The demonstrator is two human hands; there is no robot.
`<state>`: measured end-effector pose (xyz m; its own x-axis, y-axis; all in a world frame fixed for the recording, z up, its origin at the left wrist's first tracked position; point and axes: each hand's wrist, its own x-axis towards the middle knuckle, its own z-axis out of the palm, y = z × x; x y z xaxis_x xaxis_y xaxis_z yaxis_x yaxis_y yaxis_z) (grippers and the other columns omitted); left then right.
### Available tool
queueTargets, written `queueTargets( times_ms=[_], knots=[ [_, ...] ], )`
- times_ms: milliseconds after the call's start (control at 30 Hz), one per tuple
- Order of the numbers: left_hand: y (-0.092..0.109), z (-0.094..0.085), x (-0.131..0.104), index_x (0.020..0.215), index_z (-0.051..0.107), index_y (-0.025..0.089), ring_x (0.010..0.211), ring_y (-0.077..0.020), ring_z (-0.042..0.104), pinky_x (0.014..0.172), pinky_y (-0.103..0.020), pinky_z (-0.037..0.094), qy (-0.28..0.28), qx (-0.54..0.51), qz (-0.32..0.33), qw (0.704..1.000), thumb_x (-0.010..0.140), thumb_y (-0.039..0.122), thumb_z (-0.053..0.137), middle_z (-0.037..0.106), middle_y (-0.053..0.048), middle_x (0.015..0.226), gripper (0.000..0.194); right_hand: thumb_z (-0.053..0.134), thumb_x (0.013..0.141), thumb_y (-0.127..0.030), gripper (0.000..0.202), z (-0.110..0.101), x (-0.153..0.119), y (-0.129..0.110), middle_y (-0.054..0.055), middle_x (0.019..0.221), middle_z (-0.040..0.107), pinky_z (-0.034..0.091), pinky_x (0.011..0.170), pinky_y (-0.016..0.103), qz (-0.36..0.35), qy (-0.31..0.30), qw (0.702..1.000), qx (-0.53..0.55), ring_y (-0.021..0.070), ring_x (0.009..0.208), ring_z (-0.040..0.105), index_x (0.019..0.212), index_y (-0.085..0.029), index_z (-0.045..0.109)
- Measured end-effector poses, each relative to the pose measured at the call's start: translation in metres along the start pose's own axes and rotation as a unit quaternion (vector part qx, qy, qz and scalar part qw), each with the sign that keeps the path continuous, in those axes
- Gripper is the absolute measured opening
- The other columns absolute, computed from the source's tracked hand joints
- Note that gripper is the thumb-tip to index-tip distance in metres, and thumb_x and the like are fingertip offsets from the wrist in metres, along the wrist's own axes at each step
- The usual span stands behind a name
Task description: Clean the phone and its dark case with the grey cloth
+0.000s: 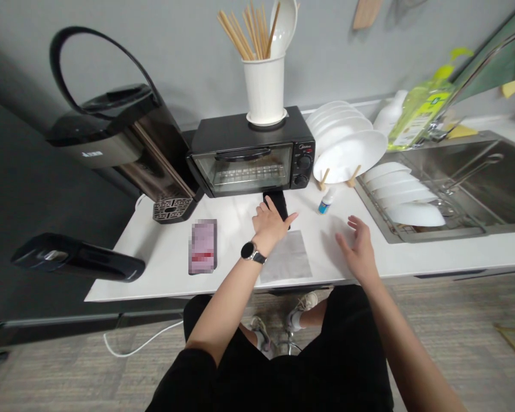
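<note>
My left hand (269, 225), with a watch on its wrist, reaches over a flat black object (281, 203) that looks like a phone, in front of the toaster oven. Its fingers and thumb are spread, and I cannot tell whether they press on the object, which they partly cover. Just below lies a thin grey cloth (288, 258), flat on the white counter. To the right, my right hand (359, 247) is held over the counter's front part, fingers apart and holding nothing. Beyond it stands a small white spray bottle (326, 201) with a blue label.
A toaster oven (249, 169) bears a white cup (265, 88) of chopsticks. On the left are a drink dispenser (129, 149), a dark bottle-like object (79, 258) and a blurred-out phone-shaped item (203, 247). Plates (347, 154) and a sink (489, 189) stand right.
</note>
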<state>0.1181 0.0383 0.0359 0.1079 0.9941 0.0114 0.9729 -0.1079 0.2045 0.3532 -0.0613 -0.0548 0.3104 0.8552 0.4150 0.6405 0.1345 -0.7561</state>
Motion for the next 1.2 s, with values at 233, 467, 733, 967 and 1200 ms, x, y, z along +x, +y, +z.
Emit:
queueTargets(
  times_ms=[233, 467, 733, 967, 1200],
  knots=[
    [-0.026, -0.012, 0.039, 0.153, 0.041, -0.001, 0.130, -0.0445, 0.062, 0.101, -0.045, 0.051, -0.123, 0.015, 0.019, 0.992, 0.083, 0.056, 0.075, 0.058, -0.035, 0.145, 0.096, 0.061, 0.098, -0.051, 0.047, -0.006, 0.004, -0.015, 0.016, 0.135, 0.066, 0.051, 0.109, 0.059, 0.045, 0.020, 0.995, 0.085, 0.0305, 0.119, 0.069, 0.136, -0.024, 0.056],
    [-0.080, -0.050, 0.007, 0.134, 0.059, 0.020, 0.107, -0.0320, 0.074, 0.078, -0.033, 0.053, -0.162, -0.028, 0.117, 0.980, 0.076, 0.035, 0.077, 0.074, -0.014, 0.126, 0.062, 0.054, 0.103, -0.051, 0.034, -0.020, -0.008, -0.034, 0.011, 0.103, 0.075, 0.057, 0.100, 0.055, 0.034, 0.029, 0.993, 0.106, 0.0292, 0.100, 0.074, 0.118, -0.024, 0.067],
    [-0.053, -0.036, -0.117, 0.149, 0.044, 0.022, 0.104, -0.0330, 0.073, 0.079, -0.040, 0.057, -0.011, -0.026, 0.239, 0.971, 0.079, 0.041, 0.082, 0.070, -0.012, 0.128, 0.082, 0.056, 0.101, -0.060, 0.049, 0.017, -0.009, -0.102, 0.006, 0.122, 0.077, 0.053, 0.108, 0.045, 0.092, -0.216, 0.930, 0.283, 0.0258, 0.117, 0.070, 0.135, -0.027, 0.066],
    [-0.063, -0.027, -0.136, 0.155, 0.041, 0.020, 0.094, -0.0300, 0.073, 0.072, -0.039, 0.057, 0.013, 0.020, 0.296, 0.955, 0.083, 0.042, 0.079, 0.069, -0.011, 0.118, 0.084, 0.067, 0.091, -0.063, 0.044, 0.024, -0.017, -0.117, 0.005, 0.088, 0.081, 0.059, 0.077, 0.038, 0.244, -0.299, 0.824, 0.415, 0.0259, 0.084, 0.075, 0.098, -0.022, 0.082],
    [-0.076, -0.029, -0.141, 0.165, 0.028, 0.017, 0.091, -0.0262, 0.072, 0.066, -0.035, 0.055, 0.031, 0.045, 0.341, 0.938, 0.086, 0.046, 0.076, 0.069, -0.010, 0.116, 0.097, 0.082, 0.075, -0.052, 0.036, 0.012, -0.016, -0.119, 0.005, 0.083, 0.082, 0.054, 0.066, 0.031, 0.343, -0.346, 0.733, 0.475, 0.0198, 0.068, 0.072, 0.092, -0.021, 0.085]
  ],
)
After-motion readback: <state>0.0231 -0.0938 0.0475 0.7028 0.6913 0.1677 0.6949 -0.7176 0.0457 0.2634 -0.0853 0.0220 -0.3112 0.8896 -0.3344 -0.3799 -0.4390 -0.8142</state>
